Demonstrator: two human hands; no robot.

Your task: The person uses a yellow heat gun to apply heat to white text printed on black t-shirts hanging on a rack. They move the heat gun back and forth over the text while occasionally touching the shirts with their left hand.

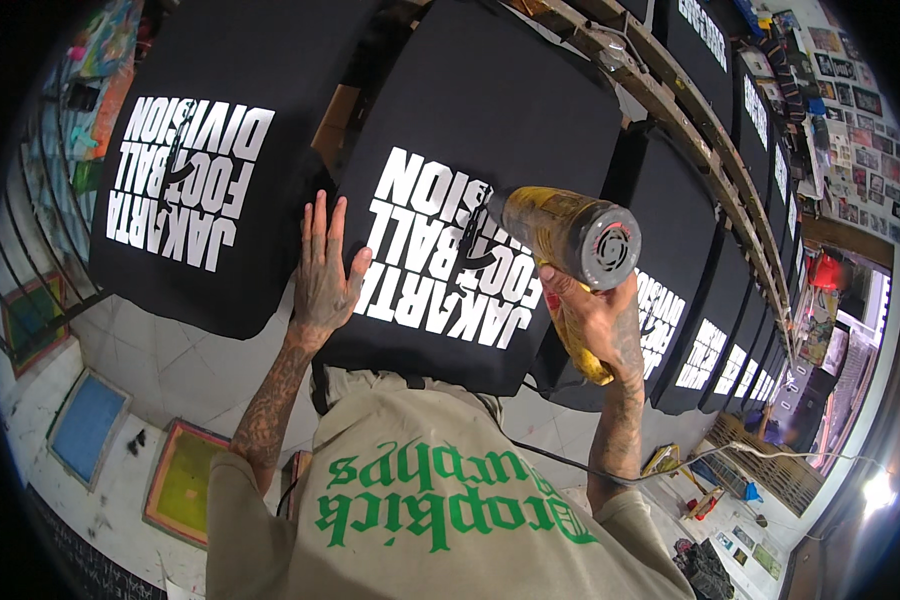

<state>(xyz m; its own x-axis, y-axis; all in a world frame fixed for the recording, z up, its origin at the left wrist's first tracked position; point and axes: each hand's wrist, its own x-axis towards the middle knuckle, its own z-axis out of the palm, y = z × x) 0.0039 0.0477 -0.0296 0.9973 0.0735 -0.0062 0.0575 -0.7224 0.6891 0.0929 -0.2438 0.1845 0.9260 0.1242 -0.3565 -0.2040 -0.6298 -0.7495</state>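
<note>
In front of me a black T-shirt point(490, 110) with large white block lettering lies stretched flat on a printing board. My right hand point(598, 310) is wrapped round the handle of a yellow and grey heat gun point(570, 232). Its nozzle points left, over the printed lettering; any gap to the cloth is hard to judge. My left hand point(325, 265) rests at the shirt's left edge, fingers stretched out and holding nothing. Left of it lies another black printed T-shirt point(210, 75) on its own board.
More black printed shirts point(660, 200) run in a row to the right, beside a long curved-looking rail point(670, 85). Framed screens point(185, 480) lean at the lower left. A cable point(570, 462) trails across my right arm. Small pictures cover the right wall point(860, 120).
</note>
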